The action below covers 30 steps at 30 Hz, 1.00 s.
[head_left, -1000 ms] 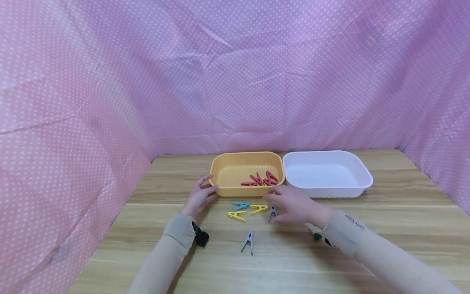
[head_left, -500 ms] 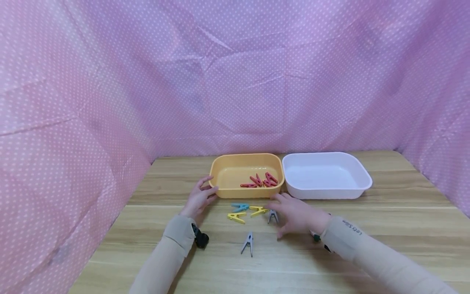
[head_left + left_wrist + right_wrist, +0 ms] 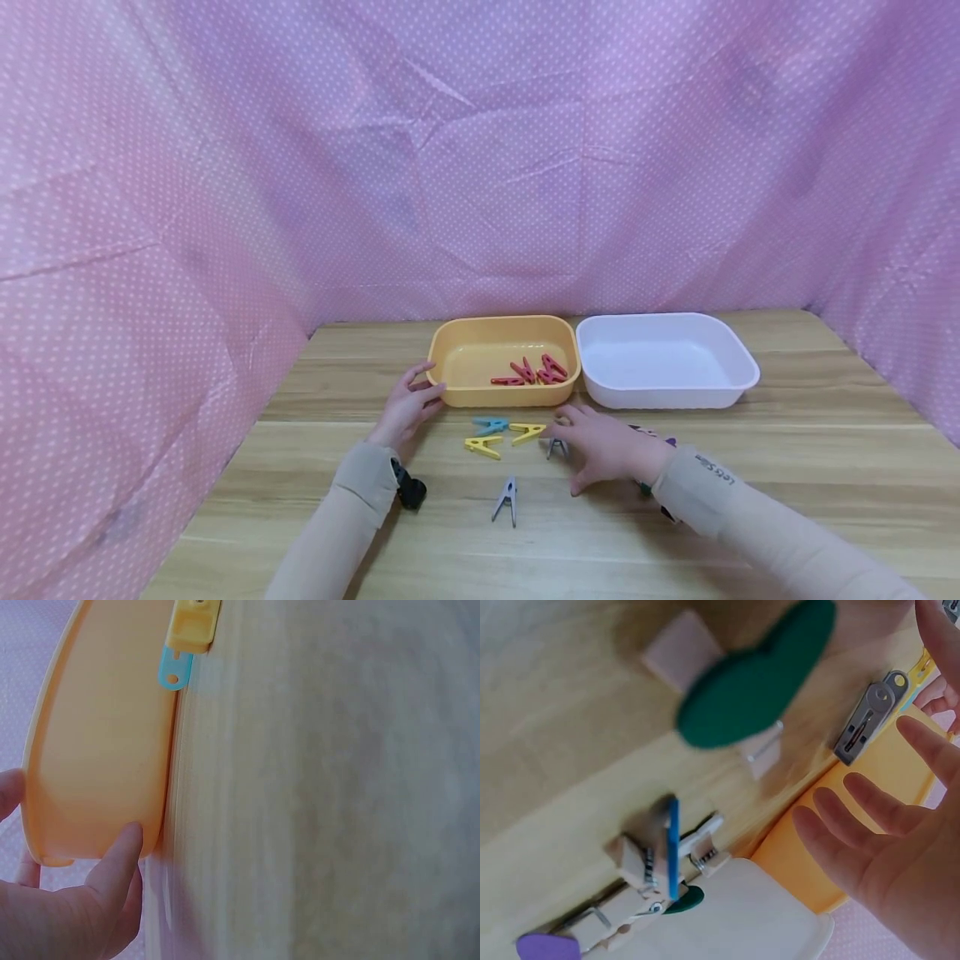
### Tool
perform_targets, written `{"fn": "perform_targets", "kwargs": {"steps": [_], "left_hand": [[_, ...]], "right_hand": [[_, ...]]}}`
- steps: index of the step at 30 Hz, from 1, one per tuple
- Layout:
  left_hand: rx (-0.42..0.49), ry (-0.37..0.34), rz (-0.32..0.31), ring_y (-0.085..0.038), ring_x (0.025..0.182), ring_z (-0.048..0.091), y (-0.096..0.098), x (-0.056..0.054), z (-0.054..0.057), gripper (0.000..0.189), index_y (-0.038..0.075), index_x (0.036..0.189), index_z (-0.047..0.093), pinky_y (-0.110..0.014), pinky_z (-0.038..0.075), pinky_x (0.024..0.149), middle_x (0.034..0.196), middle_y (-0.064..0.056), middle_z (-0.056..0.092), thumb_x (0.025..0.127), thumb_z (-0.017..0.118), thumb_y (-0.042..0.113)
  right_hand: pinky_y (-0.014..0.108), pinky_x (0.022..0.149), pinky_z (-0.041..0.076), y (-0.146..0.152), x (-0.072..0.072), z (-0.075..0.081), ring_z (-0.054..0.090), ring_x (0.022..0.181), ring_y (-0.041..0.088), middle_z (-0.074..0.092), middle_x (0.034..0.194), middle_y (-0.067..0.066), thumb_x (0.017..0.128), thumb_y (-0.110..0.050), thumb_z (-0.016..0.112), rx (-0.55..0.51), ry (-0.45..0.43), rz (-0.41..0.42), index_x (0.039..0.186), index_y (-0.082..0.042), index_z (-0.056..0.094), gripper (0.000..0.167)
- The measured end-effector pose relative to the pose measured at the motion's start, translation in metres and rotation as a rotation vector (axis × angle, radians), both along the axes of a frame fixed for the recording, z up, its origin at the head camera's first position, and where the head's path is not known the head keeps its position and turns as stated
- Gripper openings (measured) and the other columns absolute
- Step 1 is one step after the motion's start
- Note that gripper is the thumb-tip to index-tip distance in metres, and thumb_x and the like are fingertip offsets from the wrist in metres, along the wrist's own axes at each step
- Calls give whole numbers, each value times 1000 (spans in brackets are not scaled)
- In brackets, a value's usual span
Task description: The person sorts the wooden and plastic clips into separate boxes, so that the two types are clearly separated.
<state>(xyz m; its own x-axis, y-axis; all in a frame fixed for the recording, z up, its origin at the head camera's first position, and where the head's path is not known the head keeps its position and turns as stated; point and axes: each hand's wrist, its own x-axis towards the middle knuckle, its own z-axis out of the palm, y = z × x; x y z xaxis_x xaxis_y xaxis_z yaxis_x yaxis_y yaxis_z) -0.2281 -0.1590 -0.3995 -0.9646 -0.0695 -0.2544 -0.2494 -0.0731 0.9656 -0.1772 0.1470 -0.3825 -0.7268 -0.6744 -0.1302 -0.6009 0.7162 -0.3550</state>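
Observation:
My left hand (image 3: 405, 412) holds the left end of an orange basin (image 3: 502, 397), thumb on its front wall and a fingertip at the rim. Several red clothespins (image 3: 527, 369) lie inside, at its right side. My right hand (image 3: 607, 446) hovers with fingers spread and nothing between them, over a dark grey clothespin (image 3: 870, 720) that it partly covers in the head view. Left of it lie a yellow clothespin (image 3: 527, 432), a blue clothespin (image 3: 491, 426) and another yellow clothespin (image 3: 482, 447). A grey clothespin (image 3: 507, 500) lies nearer the front.
Right of the basin stands a white basin (image 3: 667, 397) with no contents showing. Beneath my right wrist lie several wooden clothespins with decorations, among them a green one (image 3: 757, 679), a blue one (image 3: 673, 847) and a purple one (image 3: 549, 946). A pink dotted cloth (image 3: 480, 167) hangs behind the table.
My right hand has drawn back a little from the orange basin, and its thumb has swung away from the dark grey clothespin. The left hand stays on the orange basin.

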Motion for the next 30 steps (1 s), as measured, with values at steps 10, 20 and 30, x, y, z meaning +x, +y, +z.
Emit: {"fn": "perform_targets", "kwargs": {"steps": [10, 20, 30], "left_hand": [[2, 3, -5, -15, 92, 55, 0, 1, 0, 53, 9, 141, 40, -28, 51, 85, 119, -16, 42, 92, 57, -1], [1, 0, -5, -16, 93, 56, -1, -1, 0, 52, 10, 140, 41, -29, 50, 86, 121, -16, 42, 92, 58, 0], [15, 5, -5, -16, 93, 55, -1, 0, -1, 53, 9, 141, 40, -30, 51, 88, 120, -17, 41, 92, 57, -1]], "right_hand": [[51, 93, 46, 1, 0, -3, 48, 116, 30, 45, 132, 14, 66, -33, 85, -6, -4, 10, 123, -20, 58, 64], [50, 94, 45, -1, 1, -1, 49, 112, 27, 46, 131, 9, 68, -36, 84, 41, -17, -3, 116, -21, 65, 54], [41, 89, 49, -1, 0, -5, 54, 100, 17, 54, 120, 5, 74, -31, 81, 6, 81, 77, 108, -16, 68, 39]]}}
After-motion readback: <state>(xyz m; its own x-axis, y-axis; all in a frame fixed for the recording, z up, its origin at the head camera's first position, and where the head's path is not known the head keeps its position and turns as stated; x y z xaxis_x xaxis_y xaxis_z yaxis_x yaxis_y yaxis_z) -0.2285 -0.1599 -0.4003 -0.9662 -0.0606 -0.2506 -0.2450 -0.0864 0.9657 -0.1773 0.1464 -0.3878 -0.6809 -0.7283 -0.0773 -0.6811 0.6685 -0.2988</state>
